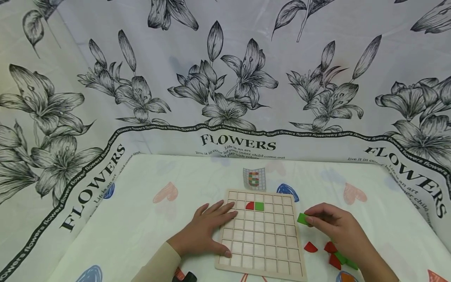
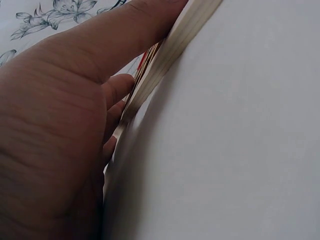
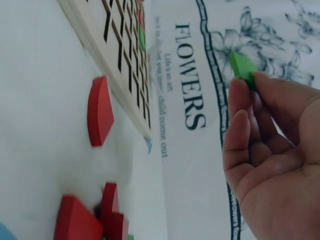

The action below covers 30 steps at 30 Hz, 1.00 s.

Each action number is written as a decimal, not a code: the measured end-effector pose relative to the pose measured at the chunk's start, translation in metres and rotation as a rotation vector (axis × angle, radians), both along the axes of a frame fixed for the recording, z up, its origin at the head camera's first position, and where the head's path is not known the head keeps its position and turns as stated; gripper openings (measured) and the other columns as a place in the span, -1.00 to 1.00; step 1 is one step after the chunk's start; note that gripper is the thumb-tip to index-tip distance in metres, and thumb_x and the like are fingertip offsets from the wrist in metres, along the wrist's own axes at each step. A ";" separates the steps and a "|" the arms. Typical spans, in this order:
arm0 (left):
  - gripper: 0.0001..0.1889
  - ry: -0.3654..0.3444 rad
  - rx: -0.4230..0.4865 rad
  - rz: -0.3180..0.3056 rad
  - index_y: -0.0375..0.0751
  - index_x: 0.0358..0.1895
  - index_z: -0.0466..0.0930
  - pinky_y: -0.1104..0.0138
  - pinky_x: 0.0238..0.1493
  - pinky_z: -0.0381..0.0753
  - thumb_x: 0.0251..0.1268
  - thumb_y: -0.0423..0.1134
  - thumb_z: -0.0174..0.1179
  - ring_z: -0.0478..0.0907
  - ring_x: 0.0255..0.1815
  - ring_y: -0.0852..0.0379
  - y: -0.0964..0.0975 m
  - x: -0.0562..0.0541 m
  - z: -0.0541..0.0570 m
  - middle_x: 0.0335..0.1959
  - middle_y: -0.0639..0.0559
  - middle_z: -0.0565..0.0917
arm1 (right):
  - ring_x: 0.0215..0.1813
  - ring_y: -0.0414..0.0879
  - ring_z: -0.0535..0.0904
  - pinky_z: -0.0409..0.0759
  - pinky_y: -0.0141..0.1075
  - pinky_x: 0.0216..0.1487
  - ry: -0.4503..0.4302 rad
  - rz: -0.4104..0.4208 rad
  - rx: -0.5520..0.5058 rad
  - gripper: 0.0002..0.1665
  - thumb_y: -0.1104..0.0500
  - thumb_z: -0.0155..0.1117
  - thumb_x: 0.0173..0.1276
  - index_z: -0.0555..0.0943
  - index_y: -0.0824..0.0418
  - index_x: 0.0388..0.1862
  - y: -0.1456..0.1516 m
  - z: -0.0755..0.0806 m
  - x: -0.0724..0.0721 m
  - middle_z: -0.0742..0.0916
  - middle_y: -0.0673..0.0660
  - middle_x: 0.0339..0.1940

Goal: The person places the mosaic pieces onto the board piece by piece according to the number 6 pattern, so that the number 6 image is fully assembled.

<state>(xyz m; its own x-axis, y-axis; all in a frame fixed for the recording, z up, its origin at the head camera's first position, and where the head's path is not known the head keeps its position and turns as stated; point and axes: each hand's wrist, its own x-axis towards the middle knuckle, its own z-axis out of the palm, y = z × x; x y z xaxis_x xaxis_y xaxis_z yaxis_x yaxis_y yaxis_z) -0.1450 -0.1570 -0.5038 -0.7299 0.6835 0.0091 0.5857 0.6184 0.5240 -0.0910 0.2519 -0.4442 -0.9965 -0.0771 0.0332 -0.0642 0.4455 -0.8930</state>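
A wooden grid board (image 1: 262, 250) lies on the table, with a red quarter-round tile (image 1: 250, 205) and a green square tile (image 1: 259, 206) side by side in its upper cells. My left hand (image 1: 208, 225) rests on the board's left edge, fingers spread, the thumb on its lower left part. Just right of the board, my right hand (image 1: 338, 225) pinches a green tile (image 1: 302, 218) between thumb and fingertips. The right wrist view shows this green tile (image 3: 243, 69) held up off the table. Below that hand lies a loose red quarter-round tile (image 1: 311, 247).
Several red and green tiles (image 1: 335, 261) lie piled under the right forearm. Behind the board is a small pattern card (image 1: 254, 179) with a coloured grid. A black object (image 1: 190, 277) sits at the front edge. Flower-printed cloth (image 1: 232, 78) hangs behind the table.
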 end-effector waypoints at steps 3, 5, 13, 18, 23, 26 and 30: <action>0.20 0.006 -0.010 -0.004 0.20 0.76 0.25 -0.30 0.62 -0.20 0.05 0.60 0.42 -0.13 0.79 0.02 -0.001 0.000 0.001 0.79 0.28 0.05 | -0.13 0.03 0.78 0.76 -0.25 -0.06 -0.002 0.015 -0.036 -0.84 0.24 0.49 0.51 0.79 0.21 0.02 -0.008 0.001 0.001 0.83 0.06 -0.10; 0.20 0.004 -0.013 -0.004 0.20 0.76 0.25 -0.30 0.62 -0.20 0.05 0.60 0.42 -0.13 0.79 0.02 -0.001 0.000 0.001 0.79 0.27 0.05 | -0.12 0.02 0.79 0.77 -0.25 -0.05 -0.004 0.020 -0.046 -0.85 0.24 0.50 0.51 0.80 0.19 0.00 -0.014 0.001 0.001 0.83 0.05 -0.09; 0.19 -0.011 0.003 -0.003 0.19 0.76 0.26 -0.31 0.61 -0.22 0.05 0.58 0.44 -0.13 0.79 0.01 -0.002 0.001 0.003 0.79 0.26 0.06 | -0.12 -0.02 0.79 0.77 -0.24 -0.03 0.008 0.061 -0.095 -0.89 0.23 0.51 0.50 0.79 0.18 -0.05 -0.036 0.004 0.000 0.82 0.05 -0.08; 0.19 -0.004 -0.007 -0.002 0.21 0.76 0.25 -0.29 0.62 -0.22 0.06 0.59 0.43 -0.14 0.79 0.04 -0.002 0.001 0.002 0.79 0.29 0.05 | -0.12 0.02 0.79 0.75 -0.26 -0.04 0.036 0.091 -0.093 -0.90 0.19 0.53 0.49 0.79 0.13 -0.07 -0.049 0.008 -0.004 0.82 0.00 -0.12; 0.19 -0.013 -0.001 0.002 0.20 0.76 0.26 -0.28 0.63 -0.23 0.06 0.56 0.46 -0.14 0.79 0.04 0.000 0.002 0.005 0.79 0.27 0.06 | -0.09 0.04 0.79 0.76 -0.25 -0.02 0.077 0.144 -0.108 -0.92 0.19 0.49 0.53 0.78 0.13 -0.07 -0.064 0.012 -0.014 0.81 0.01 -0.10; 0.19 -0.010 0.001 0.002 0.19 0.76 0.26 -0.26 0.63 -0.23 0.05 0.56 0.47 -0.14 0.79 0.04 0.000 0.002 0.005 0.78 0.27 0.06 | -0.09 0.00 0.78 0.75 -0.26 -0.03 0.089 0.157 -0.093 -0.93 0.19 0.48 0.55 0.78 0.12 -0.06 -0.070 0.013 -0.022 0.81 0.01 -0.09; 0.19 -0.001 -0.002 -0.002 0.20 0.76 0.25 -0.27 0.63 -0.22 0.05 0.57 0.45 -0.14 0.79 0.03 0.000 0.001 0.003 0.79 0.28 0.05 | -0.10 0.02 0.77 0.74 -0.26 -0.04 0.060 0.141 -0.081 -0.94 0.19 0.49 0.54 0.79 0.10 -0.07 -0.077 0.014 -0.030 0.80 0.01 -0.11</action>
